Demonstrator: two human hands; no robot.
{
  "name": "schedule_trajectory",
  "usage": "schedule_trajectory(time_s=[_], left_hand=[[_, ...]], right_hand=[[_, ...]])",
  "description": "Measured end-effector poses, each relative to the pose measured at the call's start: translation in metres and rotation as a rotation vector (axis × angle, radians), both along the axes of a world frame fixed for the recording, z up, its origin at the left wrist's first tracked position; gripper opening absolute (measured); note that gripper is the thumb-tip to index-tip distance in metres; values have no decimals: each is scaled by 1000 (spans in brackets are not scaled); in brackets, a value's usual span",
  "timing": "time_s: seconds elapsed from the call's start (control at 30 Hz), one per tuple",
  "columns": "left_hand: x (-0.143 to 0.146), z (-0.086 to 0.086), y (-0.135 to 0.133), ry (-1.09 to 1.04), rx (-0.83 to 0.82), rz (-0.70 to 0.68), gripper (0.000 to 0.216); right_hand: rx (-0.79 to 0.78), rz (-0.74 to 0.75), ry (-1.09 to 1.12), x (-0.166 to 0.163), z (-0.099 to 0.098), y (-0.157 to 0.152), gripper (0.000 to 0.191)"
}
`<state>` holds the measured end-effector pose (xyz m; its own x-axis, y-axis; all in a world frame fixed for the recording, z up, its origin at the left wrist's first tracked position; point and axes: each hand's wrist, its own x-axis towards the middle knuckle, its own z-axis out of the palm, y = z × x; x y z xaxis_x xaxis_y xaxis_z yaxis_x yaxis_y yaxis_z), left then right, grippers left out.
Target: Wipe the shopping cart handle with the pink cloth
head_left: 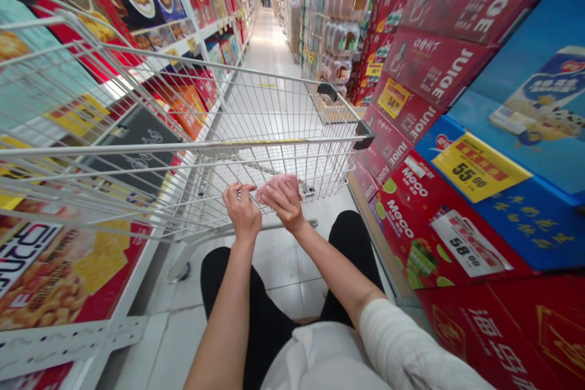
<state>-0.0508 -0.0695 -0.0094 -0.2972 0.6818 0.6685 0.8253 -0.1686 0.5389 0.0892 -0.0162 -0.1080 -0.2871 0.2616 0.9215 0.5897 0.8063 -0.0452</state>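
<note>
My right hand (287,202) clasps a pink cloth (289,183) at the wire side of the cart (192,146); my left hand (243,210) curls alongside, grip indeterminable; rightward, cartons (432,64) read "JUIGE", others "Meco"; yellow price tag (479,166): "55.00"

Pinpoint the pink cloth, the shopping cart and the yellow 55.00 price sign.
Pink cloth (286,181): head view, on its upper folds.
Shopping cart (364,135): head view, on a black corner cap of the basket's rim.
Yellow 55.00 price sign (481,167): head view, on its middle.
</note>
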Motion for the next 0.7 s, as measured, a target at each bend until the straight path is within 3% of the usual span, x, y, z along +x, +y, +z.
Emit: schedule_trajectory(time_s=[0.1,0.23,0.5,0.7], left_hand=[[-2,0,-1,17,0,-19,32],[-6,-2,-2,57,16,-41,35],[-4,-5,1,54,45,-8,31],[-6,-4,0,63,40,-24,32]], right_hand=[[0,53,-29,4,-9,-4,32],[-113,103,-71,20,-24,-17,28],[-89,-16,81,39,18,15,35],[-48,33,107,54,-13,-5,32]])
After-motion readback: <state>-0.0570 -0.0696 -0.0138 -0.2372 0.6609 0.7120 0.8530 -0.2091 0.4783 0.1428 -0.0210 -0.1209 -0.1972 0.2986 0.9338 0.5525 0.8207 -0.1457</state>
